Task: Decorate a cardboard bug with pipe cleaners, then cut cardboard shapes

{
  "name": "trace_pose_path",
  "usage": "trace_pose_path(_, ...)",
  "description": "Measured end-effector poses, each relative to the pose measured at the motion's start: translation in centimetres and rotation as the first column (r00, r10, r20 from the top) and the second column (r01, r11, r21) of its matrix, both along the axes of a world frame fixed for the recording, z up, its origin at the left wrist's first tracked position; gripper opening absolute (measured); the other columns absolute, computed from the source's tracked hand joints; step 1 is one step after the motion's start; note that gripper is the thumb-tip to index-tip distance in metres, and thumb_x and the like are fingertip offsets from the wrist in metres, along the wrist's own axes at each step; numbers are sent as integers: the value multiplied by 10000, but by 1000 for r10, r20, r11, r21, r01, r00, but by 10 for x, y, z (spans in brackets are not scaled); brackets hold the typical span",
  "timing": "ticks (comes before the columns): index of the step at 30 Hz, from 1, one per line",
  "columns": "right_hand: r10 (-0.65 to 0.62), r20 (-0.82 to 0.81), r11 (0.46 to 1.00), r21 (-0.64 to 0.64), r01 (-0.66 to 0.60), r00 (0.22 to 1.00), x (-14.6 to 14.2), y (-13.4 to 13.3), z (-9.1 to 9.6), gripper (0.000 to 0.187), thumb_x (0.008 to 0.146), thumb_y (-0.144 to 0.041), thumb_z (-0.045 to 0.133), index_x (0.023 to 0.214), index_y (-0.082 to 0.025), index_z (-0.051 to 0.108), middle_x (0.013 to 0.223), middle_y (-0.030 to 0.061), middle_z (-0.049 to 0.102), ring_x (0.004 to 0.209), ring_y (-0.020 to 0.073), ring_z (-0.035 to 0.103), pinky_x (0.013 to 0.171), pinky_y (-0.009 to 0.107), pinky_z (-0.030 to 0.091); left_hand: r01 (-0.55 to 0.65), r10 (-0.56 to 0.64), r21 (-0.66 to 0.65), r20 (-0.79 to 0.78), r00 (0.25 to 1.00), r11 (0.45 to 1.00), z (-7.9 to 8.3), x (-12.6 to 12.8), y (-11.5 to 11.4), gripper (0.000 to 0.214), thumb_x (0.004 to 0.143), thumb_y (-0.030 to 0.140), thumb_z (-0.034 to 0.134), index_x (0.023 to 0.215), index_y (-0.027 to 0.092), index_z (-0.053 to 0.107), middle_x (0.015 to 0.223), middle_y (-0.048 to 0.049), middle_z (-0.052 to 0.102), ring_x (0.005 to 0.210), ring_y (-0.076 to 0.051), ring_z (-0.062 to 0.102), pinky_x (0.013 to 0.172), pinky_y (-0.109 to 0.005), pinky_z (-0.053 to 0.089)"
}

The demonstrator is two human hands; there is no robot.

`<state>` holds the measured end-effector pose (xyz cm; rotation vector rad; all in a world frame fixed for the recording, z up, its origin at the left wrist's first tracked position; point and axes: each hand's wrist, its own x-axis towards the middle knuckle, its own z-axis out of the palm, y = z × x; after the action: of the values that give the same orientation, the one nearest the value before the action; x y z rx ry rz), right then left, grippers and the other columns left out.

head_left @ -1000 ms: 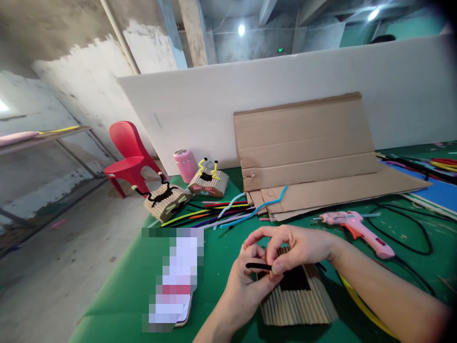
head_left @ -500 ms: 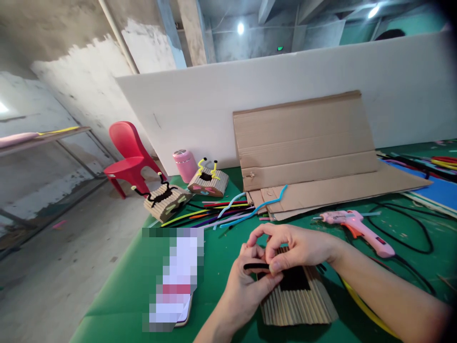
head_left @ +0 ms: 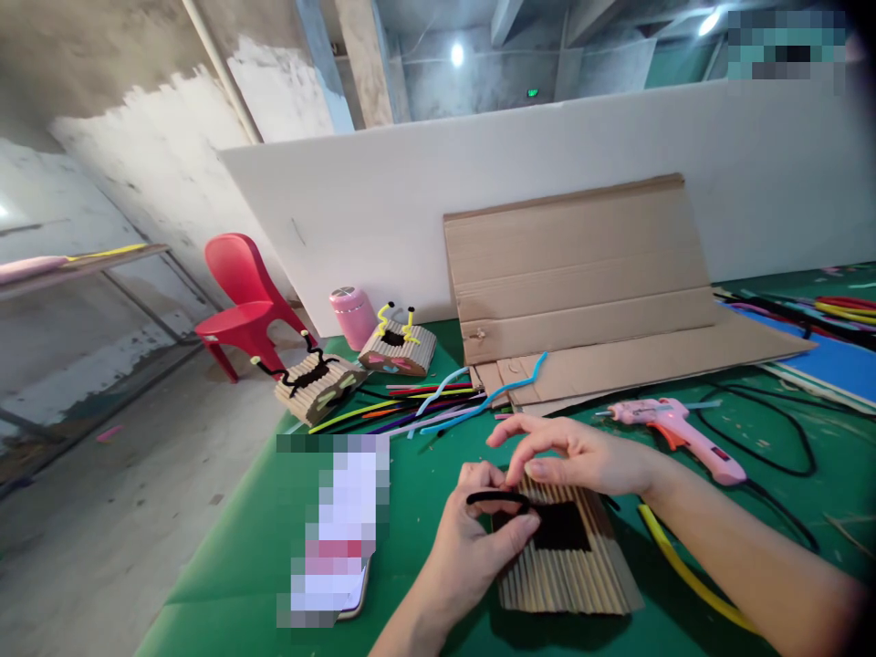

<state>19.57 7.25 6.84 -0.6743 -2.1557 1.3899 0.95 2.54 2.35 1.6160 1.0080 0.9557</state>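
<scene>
A small corrugated cardboard piece [head_left: 565, 584] with a black rectangular opening or patch [head_left: 562, 526] on top sits in front of me on the table. My left hand [head_left: 472, 538] is closed around its left side, thumb pressing on top by the black patch. A black pipe cleaner [head_left: 496, 497] arches over that hand, one end at the cardboard near my thumb. Just above the far part of the piece is my right hand [head_left: 581, 456], fingers apart with nothing in them. A short black end [head_left: 610, 501] sticks out on the right side, partly hidden under my right wrist.
Two finished-looking cardboard pieces [head_left: 318, 381] [head_left: 398, 349] with pipe-cleaner feelers stand at the back left, near a pink canister [head_left: 352, 317]. Loose pipe cleaners [head_left: 411, 411] lie behind. A pink glue gun [head_left: 677, 429] with its cable rests right; a phone [head_left: 352, 598], partly blurred, lies left.
My right hand has let go of the black pipe cleaner and lifted slightly away, its fingers spreading. My left hand keeps its hold, and the pipe cleaner now arches more.
</scene>
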Motion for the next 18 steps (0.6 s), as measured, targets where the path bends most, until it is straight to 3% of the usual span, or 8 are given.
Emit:
trace_pose_path(5, -229, 39, 970, 88, 225, 973, 1, -15, 0, 181, 836, -316, 533, 935, -205, 638, 1166, 69, 504, 1150, 210, 421, 968, 379, 309, 42, -41, 14, -36, 999, 999, 6, -2, -3, 83, 670, 270, 675, 715, 205, 701, 798, -35, 511, 869, -208, 465, 786, -337, 386)
trace_pose_path(9, -529, -48, 835, 150, 529, 847, -3, -33, -5, 122, 819, -321, 552, 804, -200, 565, 1037, 59, 555, 1016, 200, 501, 870, 335, 378, 50, -50, 26, 21, 999, 998, 7, -7, -3, 205, 622, 270, 703, 819, 213, 688, 852, -42, 506, 883, -216, 472, 787, -338, 391)
trace_pose_path(12, -623, -108, 753, 184, 632, 775, -4, -46, -9, 228, 850, -310, 499, 654, -197, 475, 885, 31, 555, 826, 162, 532, 743, 283, 400, 49, -50, 15, 92, 995, 999, 8, -10, -3, 253, 661, 350, 655, 862, 197, 666, 871, -57, 516, 878, -225, 477, 768, -340, 393)
trace_pose_path(15, -620, -117, 758, 169, 631, 776, -3, -54, -10, 286, 884, -295, 434, 617, -196, 451, 820, 20, 535, 748, 142, 517, 675, 256, 396, 34, -33, 1, 137, 990, 999, 11, -13, -4, 292, 715, 441, 577, 810, 177, 660, 845, -63, 519, 845, -221, 485, 746, -335, 385)
trace_pose_path(18, -572, -71, 801, 167, 575, 817, -4, -58, -9, 142, 863, -292, 483, 767, -206, 544, 937, 36, 539, 902, 166, 515, 794, 265, 395, -25, 23, 8, 156, 987, 1000, 14, -13, -5, 273, 729, 433, 571, 703, 168, 634, 800, -53, 509, 812, -207, 482, 716, -317, 375)
